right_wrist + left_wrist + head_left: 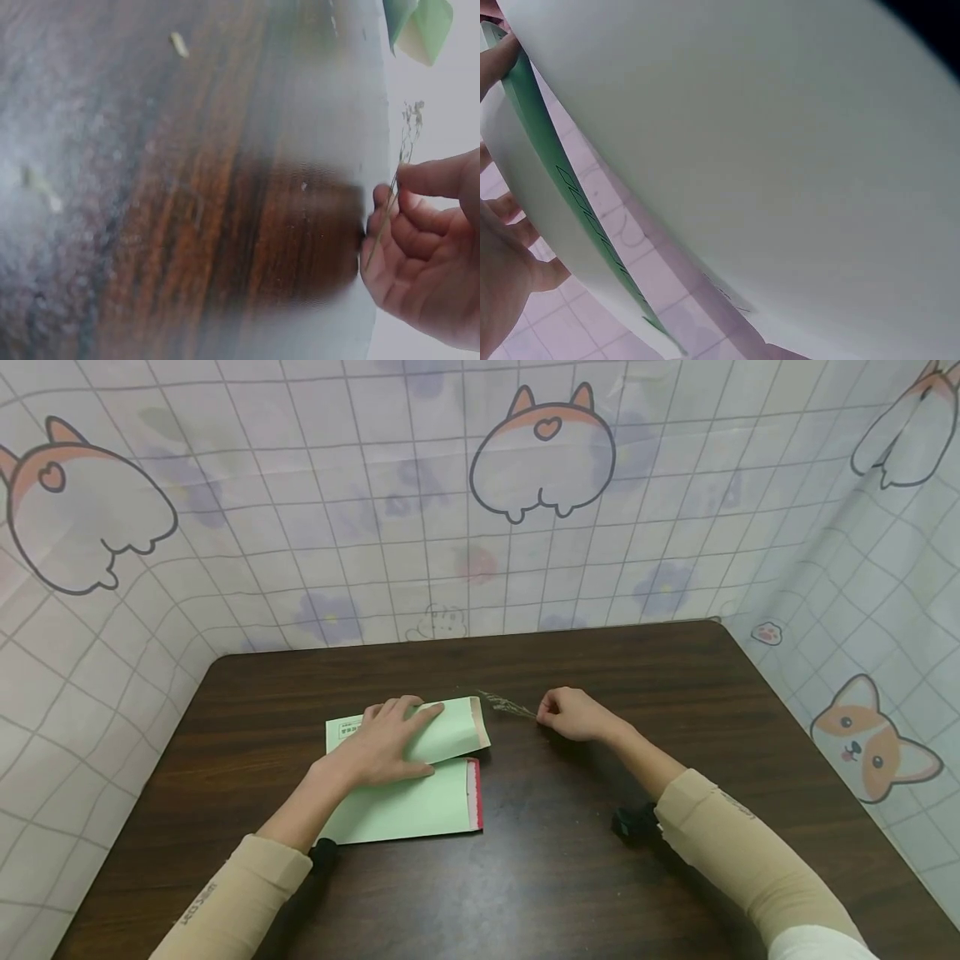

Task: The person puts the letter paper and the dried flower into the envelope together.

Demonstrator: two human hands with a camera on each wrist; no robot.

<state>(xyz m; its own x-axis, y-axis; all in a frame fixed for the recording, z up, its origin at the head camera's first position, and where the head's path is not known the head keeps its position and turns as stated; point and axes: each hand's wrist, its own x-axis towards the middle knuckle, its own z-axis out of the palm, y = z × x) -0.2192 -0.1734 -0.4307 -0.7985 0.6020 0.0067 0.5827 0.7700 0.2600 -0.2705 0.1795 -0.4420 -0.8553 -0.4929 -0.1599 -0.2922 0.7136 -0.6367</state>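
Note:
Pale green paper pieces lie on the left half of the table: an upper piece (453,727) with a beige right edge overlaps a lower piece (416,806) with a red and white right edge. My left hand (382,747) rests on the upper piece with fingers spread, its thumb stretched along that piece's near edge. Green paper with a row of printed boxes (592,217) shows in the left wrist view. Thumb and fingertips of my right hand (573,714) pinch a thin dried grass sprig (405,142) by its stem. Its feathery head points toward the paper.
The dark wooden table (540,877) has patterned cloth (390,510) behind it and at both sides. Black wrist devices sit under both forearms, the right one (633,822) close over the table. Small pale bits (178,45) lie on the wood.

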